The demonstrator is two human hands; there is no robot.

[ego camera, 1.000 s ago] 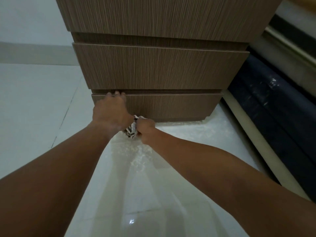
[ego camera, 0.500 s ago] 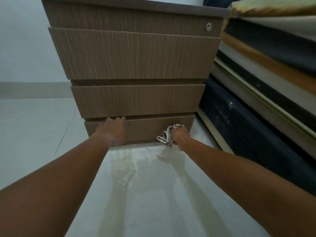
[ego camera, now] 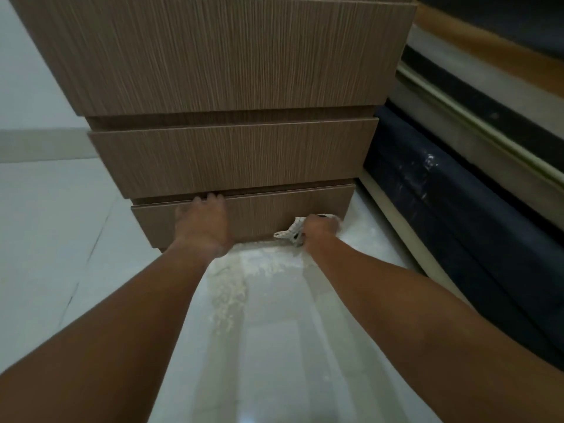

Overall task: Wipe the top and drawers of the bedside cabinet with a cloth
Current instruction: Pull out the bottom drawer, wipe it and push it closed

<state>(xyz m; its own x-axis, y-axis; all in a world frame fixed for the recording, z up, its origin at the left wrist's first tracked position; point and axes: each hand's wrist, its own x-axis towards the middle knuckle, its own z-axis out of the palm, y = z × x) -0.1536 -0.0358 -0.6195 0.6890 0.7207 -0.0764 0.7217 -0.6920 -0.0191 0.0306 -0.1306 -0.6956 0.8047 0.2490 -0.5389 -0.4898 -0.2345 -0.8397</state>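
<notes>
The brown wood-grain bedside cabinet (ego camera: pixel 232 59) fills the upper frame with three closed drawer fronts; its top is out of view. My left hand (ego camera: pixel 203 224) lies flat on the bottom drawer (ego camera: pixel 262 212), fingertips hooked over its upper edge. My right hand (ego camera: pixel 320 230) presses a crumpled patterned cloth (ego camera: pixel 290 233) against the lower right part of that drawer front, close to the floor. The cloth pokes out to the left of my fist; the rest of it is hidden in my grip.
A glossy white tiled floor (ego camera: pixel 274 331) reflects my arms and shows a pale dusty smear in front of the cabinet. A dark plastic-wrapped bed base and stacked mattresses (ego camera: pixel 451 203) stand tight against the cabinet's right side. A white wall with skirting (ego camera: pixel 42 141) is at the left.
My right hand has carried the cloth along the bottom drawer front from near my left hand to its right end. The camera has dipped closer again. My left hand has stayed on the drawer edge.
</notes>
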